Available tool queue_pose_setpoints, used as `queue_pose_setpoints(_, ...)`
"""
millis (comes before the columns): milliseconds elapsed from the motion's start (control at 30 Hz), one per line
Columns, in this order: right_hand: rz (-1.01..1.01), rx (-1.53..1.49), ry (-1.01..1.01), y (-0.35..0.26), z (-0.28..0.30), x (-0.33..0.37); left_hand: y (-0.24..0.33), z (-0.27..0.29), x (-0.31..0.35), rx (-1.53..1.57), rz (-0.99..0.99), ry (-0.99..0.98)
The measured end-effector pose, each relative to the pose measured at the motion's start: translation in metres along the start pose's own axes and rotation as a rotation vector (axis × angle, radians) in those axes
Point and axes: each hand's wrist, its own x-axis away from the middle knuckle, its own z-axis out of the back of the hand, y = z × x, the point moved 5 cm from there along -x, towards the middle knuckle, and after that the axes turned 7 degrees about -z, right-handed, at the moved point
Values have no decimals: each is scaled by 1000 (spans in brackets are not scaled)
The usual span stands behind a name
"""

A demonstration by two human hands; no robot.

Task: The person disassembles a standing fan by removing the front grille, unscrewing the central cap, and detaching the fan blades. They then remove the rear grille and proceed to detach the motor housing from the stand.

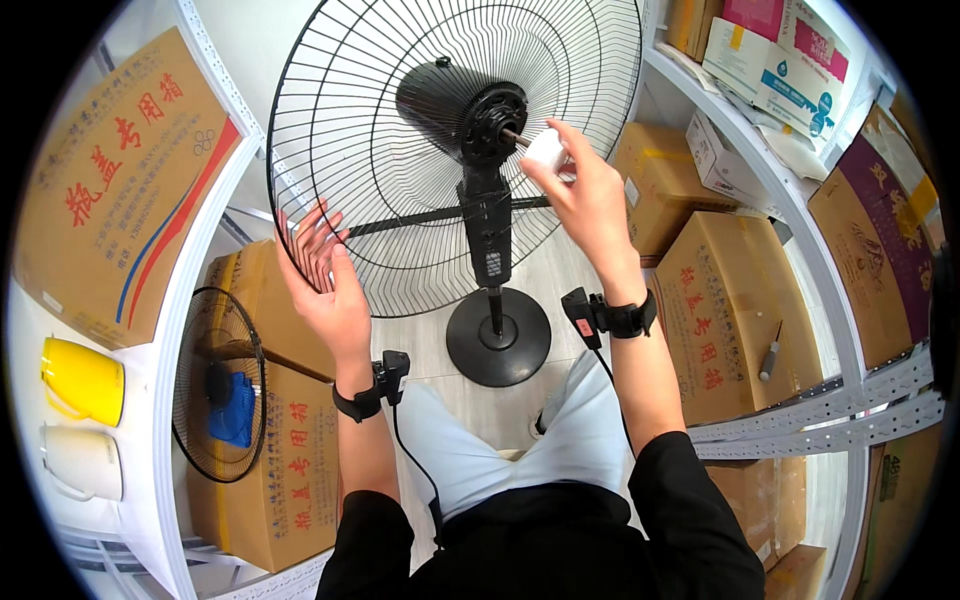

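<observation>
A black standing fan is in front of me, its round base [520, 362] on the floor. A large wire grille [271, 160] surrounds the black motor head [495, 122], and no blades are on the bare metal shaft [513, 137]. My left hand [335, 300] grips the grille's lower left rim, with its fingers behind the wires and the thumb in front. Between the thumb and fingers of my right hand [595, 205] is a small white round plastic piece [546, 150]. It is at the tip of the shaft; its far side is hidden.
Another wire grille [262, 400] leans at left by cartons [290, 480], with a blue object [232, 410] beside it. A yellow cup [85, 380] and a white cup [85, 463] stand on the left shelf. At right, a screwdriver [769, 360] lies on a carton [720, 310] beside metal shelving [800, 432].
</observation>
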Motion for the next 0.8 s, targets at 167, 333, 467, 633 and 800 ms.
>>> queue_pose_setpoints(167,360,142,181,-8,1,12,0,0,0,4,1,0)
queue_pose_setpoints(333,366,185,131,-5,0,9,1,-1,-1,13,-4,1)
queue_pose_setpoints(467,134,96,84,0,0,7,0,-1,0,18,-11,3)
queue_pose_setpoints(633,435,231,189,-10,-1,13,2,-1,-1,5,-16,6)
queue_pose_setpoints(800,142,82,132,-1,2,3,1,-1,-1,-1,-26,1)
